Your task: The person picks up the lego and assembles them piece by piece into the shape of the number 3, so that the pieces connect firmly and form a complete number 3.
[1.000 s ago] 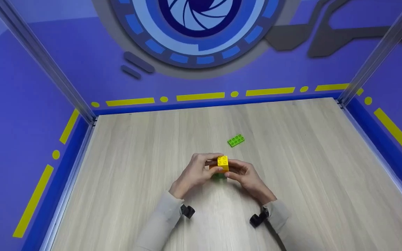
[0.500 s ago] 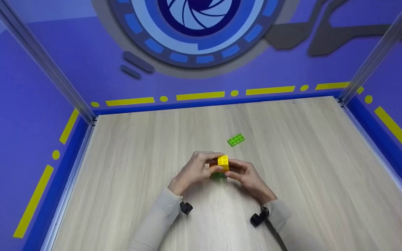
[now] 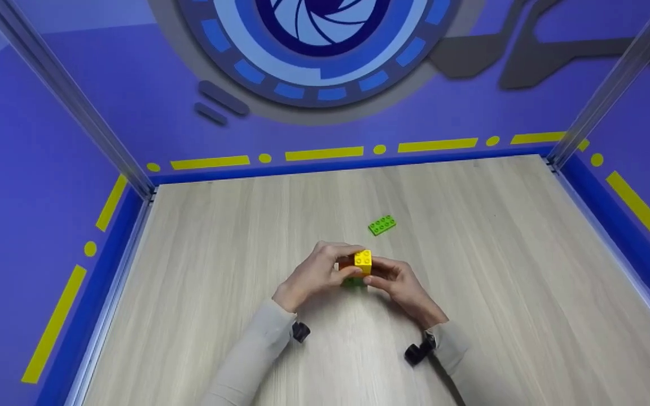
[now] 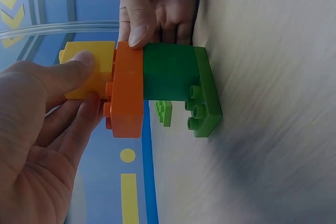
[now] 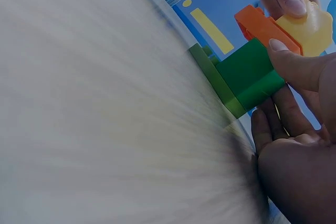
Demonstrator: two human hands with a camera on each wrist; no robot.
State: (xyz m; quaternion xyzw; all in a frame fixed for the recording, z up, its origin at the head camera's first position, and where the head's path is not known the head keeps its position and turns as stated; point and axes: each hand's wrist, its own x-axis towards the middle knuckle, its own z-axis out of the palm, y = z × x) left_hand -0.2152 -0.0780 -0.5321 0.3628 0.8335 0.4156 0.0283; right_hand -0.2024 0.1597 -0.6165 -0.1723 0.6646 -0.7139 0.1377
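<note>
In the head view, just left of the frame's centre, the left hand (image 3: 316, 273) curls its grip round the yellow brick (image 3: 362, 261), thumb pressed on the brick's side in the left wrist view. That yellow brick tops a small stack (image 4: 152, 85): under it an orange brick (image 4: 127, 90), then a dark green brick (image 4: 168, 72), then a light green plate (image 4: 207, 95) that rests on the desk (image 3: 500, 270). Right of the stack, the right hand (image 3: 401, 287) clamps its grip on it, thumb lying where orange meets dark green. Further up and slightly right of the hands, a loose light green brick (image 3: 382, 225) lies flat on the desk, well apart from the stack.
</note>
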